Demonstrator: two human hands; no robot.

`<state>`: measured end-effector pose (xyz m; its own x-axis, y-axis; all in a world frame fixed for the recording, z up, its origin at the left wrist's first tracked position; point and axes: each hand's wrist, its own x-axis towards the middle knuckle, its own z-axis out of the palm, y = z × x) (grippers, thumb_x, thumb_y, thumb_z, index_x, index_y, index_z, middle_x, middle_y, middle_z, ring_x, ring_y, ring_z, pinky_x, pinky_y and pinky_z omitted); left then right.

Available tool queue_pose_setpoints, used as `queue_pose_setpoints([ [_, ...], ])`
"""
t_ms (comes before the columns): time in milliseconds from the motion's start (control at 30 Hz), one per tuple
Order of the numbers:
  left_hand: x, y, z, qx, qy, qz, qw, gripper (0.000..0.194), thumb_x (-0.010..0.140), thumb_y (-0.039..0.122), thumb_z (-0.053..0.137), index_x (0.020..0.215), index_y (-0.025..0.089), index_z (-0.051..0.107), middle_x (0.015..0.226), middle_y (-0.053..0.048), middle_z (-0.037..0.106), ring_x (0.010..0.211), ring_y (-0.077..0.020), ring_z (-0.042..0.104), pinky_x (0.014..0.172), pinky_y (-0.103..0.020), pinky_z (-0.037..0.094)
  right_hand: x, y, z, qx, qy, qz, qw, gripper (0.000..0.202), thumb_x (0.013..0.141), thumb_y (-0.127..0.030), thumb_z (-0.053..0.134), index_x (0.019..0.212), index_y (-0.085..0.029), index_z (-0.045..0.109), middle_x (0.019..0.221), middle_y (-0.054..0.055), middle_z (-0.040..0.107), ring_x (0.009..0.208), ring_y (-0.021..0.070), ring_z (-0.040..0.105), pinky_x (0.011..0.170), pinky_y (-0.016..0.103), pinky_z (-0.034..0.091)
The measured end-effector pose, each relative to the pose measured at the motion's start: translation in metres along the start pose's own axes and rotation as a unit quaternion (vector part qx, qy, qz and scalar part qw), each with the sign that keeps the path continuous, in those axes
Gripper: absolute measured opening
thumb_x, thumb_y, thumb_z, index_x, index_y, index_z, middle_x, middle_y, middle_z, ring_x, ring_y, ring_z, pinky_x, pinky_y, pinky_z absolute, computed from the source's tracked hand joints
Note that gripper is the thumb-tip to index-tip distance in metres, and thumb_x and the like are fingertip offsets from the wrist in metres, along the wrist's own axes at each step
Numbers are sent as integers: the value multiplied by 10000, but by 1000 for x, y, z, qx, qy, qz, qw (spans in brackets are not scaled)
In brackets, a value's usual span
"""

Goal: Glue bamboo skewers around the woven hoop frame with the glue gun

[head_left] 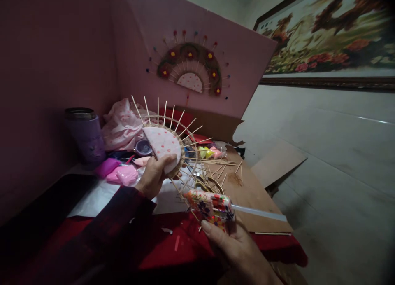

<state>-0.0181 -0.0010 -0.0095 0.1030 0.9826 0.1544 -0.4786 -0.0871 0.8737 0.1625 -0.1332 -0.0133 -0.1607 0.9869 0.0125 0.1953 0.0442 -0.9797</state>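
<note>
Lowest in the view, the right hand (237, 248) has its fingers wrapped around a glue gun (211, 205) with a flower-patterned body; a clear glue stick (261, 213) juts from its back end toward the right. The gun's tip points up and left, close to the lower edge of the stick fan frame (168, 147).

Further up, the left hand (154, 176) grips that frame, thumb pressed on the pink dotted half-disc at its centre, the other fingers hidden behind it. It is held upright above the tabletop (247, 194), its thin wooden sticks radiating out past a woven ring.

I judge the frame very light and fragile: the sticks look thin enough to snap or pull loose, so the stiffer centre disc and ring are the sound places to hold, as the hand does now. The gun's tip is probably hot and best kept off the fingers.

Around them lie loose sticks (222, 165), pink clay packets (123, 174), a purple jar (86, 136) and a finished fan (189, 68) pinned on the pink board behind.
</note>
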Motion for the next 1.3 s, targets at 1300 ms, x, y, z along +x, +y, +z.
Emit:
queue_pose_setpoints([
  [1300,-3,2,2,5,-3,-10,1000,231,711,237,616,908,119,636,808,-109,692,555,-169,619,469,-263,504,11,-9,4,22,-41,29,998,262,848,-382,536,924,-184,689,993,29,644,977,166,563,902,284,419],
])
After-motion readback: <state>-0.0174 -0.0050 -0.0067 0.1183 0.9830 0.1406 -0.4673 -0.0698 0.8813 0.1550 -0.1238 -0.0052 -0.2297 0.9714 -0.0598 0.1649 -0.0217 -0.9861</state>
